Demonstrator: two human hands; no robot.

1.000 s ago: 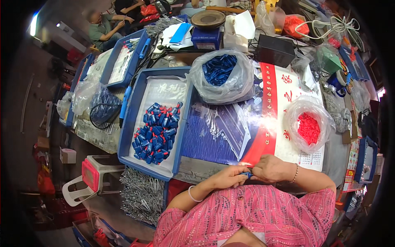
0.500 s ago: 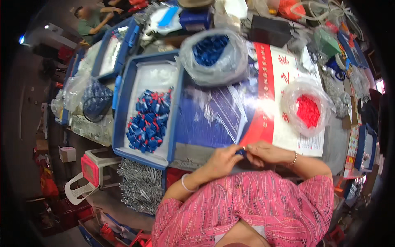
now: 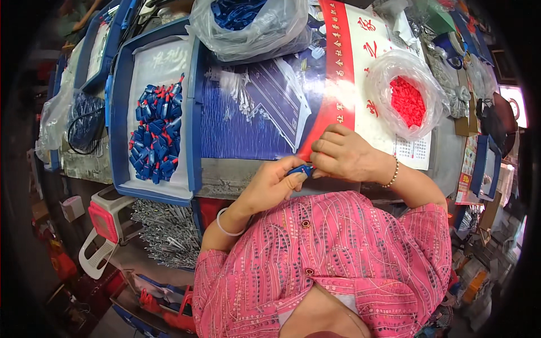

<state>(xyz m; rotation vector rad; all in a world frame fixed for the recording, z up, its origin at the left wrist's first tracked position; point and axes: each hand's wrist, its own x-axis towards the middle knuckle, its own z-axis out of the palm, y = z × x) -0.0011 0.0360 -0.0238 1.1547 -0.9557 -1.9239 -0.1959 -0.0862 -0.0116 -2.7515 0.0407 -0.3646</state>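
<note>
My left hand [image 3: 270, 185] and my right hand [image 3: 344, 153] meet at the near edge of the table, both pinching one small blue plastic part [image 3: 300, 169] between the fingertips. A blue tray [image 3: 191, 121] to the left holds a heap of blue parts with red tips [image 3: 156, 134]. A clear bag of small red pieces [image 3: 407, 100] lies open to the right. Another clear bag of blue parts [image 3: 248, 19] sits at the far side of the table.
A blue and red printed sheet [image 3: 265, 107] covers the table in front of me. More blue trays [image 3: 104, 48] and bags stand at the far left. A pink and white stool [image 3: 104, 222] and a pile of metal pieces [image 3: 169, 234] lie below the table edge.
The view has dropped closer to the table. My hands stay together on the small blue part and have shifted slightly right.
</note>
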